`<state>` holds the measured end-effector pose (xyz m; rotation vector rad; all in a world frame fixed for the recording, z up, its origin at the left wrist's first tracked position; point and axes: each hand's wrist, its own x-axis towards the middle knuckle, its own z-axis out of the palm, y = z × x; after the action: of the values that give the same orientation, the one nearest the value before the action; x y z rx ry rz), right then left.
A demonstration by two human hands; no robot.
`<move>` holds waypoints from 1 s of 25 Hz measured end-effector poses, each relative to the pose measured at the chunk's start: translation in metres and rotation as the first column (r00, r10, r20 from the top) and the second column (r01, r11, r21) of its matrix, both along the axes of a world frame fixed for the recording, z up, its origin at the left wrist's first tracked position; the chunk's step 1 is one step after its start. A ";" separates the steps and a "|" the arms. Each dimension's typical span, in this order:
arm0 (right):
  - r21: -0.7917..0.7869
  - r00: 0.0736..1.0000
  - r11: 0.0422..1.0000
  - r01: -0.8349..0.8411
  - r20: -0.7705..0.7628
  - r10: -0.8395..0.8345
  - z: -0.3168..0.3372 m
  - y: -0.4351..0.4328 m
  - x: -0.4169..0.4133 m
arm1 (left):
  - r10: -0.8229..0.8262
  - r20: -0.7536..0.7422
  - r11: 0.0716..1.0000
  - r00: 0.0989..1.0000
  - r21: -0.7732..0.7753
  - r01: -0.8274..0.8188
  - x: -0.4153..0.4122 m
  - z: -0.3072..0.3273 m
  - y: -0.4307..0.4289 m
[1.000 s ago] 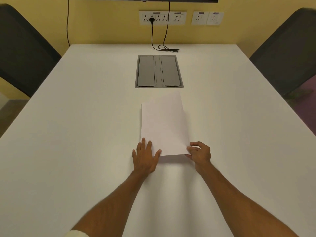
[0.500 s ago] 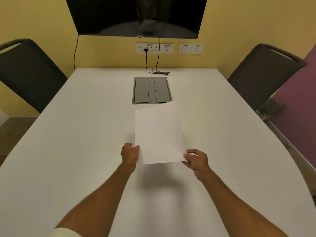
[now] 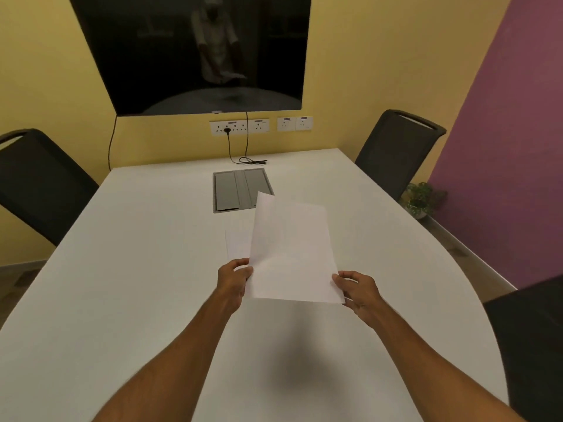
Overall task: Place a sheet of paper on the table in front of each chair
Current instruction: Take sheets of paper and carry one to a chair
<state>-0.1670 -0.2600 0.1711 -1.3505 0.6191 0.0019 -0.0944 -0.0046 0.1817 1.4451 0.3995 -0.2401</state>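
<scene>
Both hands hold white paper above the white table (image 3: pixel 128 284). My left hand (image 3: pixel 233 280) pinches the near left corner of a lower sheet (image 3: pixel 237 243), of which only a strip shows. My right hand (image 3: pixel 358 289) grips the near right corner of the top sheet (image 3: pixel 292 254), which is turned a little to the right and covers most of the lower one. The sheets cast a shadow on the table. A black chair (image 3: pixel 42 187) stands at the left side, another black chair (image 3: pixel 396 147) at the far right, and a third chair (image 3: pixel 533 345) at the near right.
A grey cable hatch (image 3: pixel 234 190) is set into the table's middle, beyond the paper. A dark screen (image 3: pixel 195 53) hangs on the yellow wall over wall sockets (image 3: pixel 240 127), and a black cable (image 3: pixel 248 160) lies on the far edge. A small plant (image 3: pixel 422 199) stands by the purple wall.
The paper went from lying on the table to being held up in both hands. The top sheet has swung right off the one under it. My view has lifted toward the wall.
</scene>
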 end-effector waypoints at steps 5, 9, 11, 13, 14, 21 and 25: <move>-0.079 0.987 0.984 0.158 0.048 -0.155 0.025 -0.047 -0.050 | -0.189 0.007 0.982 0.982 -0.006 0.189 -0.031 0.021 -0.066; -0.084 0.964 0.963 0.255 0.102 -0.247 0.061 -0.104 -0.102 | -0.305 0.058 0.952 0.950 0.012 0.305 -0.061 0.054 -0.127; -0.093 0.952 0.952 0.292 0.125 -0.279 0.082 -0.133 -0.129 | -0.356 0.099 0.934 0.929 0.024 0.356 -0.079 0.072 -0.160; -0.105 0.940 0.937 0.333 0.115 -0.321 0.101 -0.163 -0.157 | -0.394 0.139 0.919 0.908 0.033 0.394 -0.102 0.088 -0.195; -0.099 0.930 0.928 0.359 0.123 -0.347 0.109 -0.181 -0.174 | -0.414 0.157 0.910 0.897 0.033 0.414 -0.117 0.096 -0.214; -0.151 0.897 0.889 0.432 0.174 -0.406 0.147 -0.298 -0.295 | -0.519 0.199 0.853 0.831 0.053 0.519 -0.219 0.133 -0.331; -0.179 0.881 0.865 0.469 0.164 -0.444 0.153 -0.349 -0.348 | -0.547 0.161 0.836 0.821 0.055 0.546 -0.259 0.144 -0.390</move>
<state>-0.5154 -0.6085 0.3240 -1.3684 0.8462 -0.5431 -0.3530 -0.3942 0.3259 1.5494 -0.1715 -0.5741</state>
